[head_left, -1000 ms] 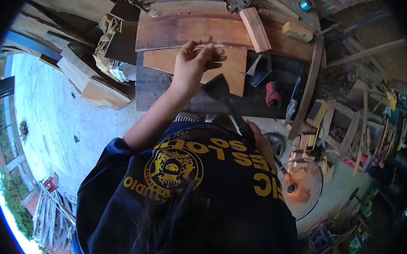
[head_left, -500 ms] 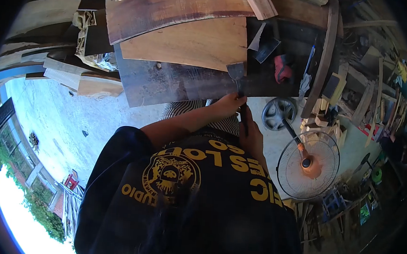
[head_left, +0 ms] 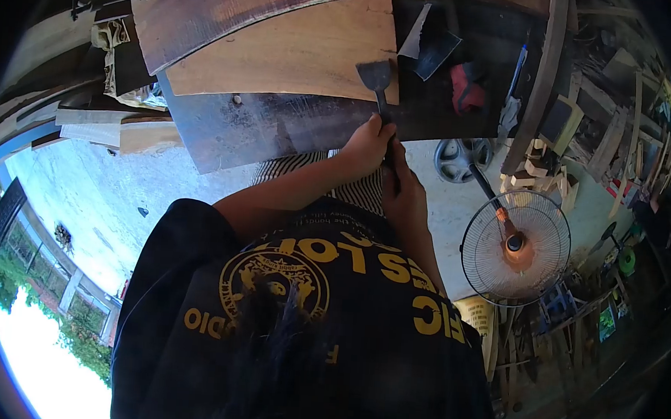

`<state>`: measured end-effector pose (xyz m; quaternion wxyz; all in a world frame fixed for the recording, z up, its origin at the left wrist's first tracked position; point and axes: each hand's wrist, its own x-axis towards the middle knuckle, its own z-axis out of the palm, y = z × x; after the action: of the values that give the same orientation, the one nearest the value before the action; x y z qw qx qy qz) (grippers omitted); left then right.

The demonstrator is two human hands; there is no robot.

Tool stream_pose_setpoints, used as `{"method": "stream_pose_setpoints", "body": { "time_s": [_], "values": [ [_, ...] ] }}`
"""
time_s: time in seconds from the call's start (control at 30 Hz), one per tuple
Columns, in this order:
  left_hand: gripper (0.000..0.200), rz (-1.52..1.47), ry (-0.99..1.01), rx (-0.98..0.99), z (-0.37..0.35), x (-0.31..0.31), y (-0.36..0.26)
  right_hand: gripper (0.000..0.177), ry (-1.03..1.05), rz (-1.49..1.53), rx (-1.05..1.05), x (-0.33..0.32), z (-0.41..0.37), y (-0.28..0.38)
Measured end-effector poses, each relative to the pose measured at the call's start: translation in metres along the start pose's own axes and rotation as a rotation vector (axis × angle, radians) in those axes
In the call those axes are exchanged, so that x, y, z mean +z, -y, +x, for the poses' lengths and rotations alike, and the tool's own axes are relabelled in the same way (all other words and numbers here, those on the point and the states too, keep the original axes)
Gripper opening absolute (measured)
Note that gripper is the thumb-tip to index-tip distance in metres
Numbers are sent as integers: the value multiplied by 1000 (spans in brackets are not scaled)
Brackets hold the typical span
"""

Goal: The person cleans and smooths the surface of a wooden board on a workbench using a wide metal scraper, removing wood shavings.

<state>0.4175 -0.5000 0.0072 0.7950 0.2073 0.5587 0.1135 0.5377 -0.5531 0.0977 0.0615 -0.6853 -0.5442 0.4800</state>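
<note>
Both of my hands are on a scraper with a wide flat blade (head_left: 374,75) and a dark handle. My left hand (head_left: 367,144) is closed round its upper part, below the blade. Lower down, my right hand (head_left: 407,192) wraps the handle's end, close to my body. The blade points away from me and overlaps the right edge of a light brown wooden sheet (head_left: 283,53). That sheet lies on a dark worktable (head_left: 225,130), partly beneath a larger curved brown board (head_left: 232,11).
Right of the blade are a red and black object (head_left: 466,88), a dark flat piece (head_left: 438,56) and a blue pen-like stick (head_left: 518,67). A long wooden strip (head_left: 541,84) borders the table's right side. A standing fan (head_left: 515,247) is at my right, near stacked wood offcuts (head_left: 556,184).
The scraper and both hands have shifted slightly up and left in view, and the blade now shows more squarely. My left hand has turned on the tool. The whole view has shifted a little.
</note>
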Motion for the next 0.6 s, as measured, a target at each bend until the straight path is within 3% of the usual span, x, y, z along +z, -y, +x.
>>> {"method": "stream_pose_setpoints", "body": {
  "time_s": [0.07,0.17,0.27,0.37,0.47,0.6],
  "values": [
    [20,191,-47,132,14,4,40,51,-4,-45,-32,1,-14,-10],
    [21,264,-5,66,-16,10,12,52,-143,-13,-126,11,-24,-20],
    [22,164,-81,134,4,-2,8,49,-57,-43,-24,4,0,5],
    [22,41,-62,66,-5,-12,-32,48,-90,-5,-11,4,18,22],
    [23,161,-98,110,-4,-11,-18,52,-176,8,-139,9,10,8],
    [22,301,-56,75,-16,1,7,52,-95,-46,-80,4,-17,-4]
  ]
}}
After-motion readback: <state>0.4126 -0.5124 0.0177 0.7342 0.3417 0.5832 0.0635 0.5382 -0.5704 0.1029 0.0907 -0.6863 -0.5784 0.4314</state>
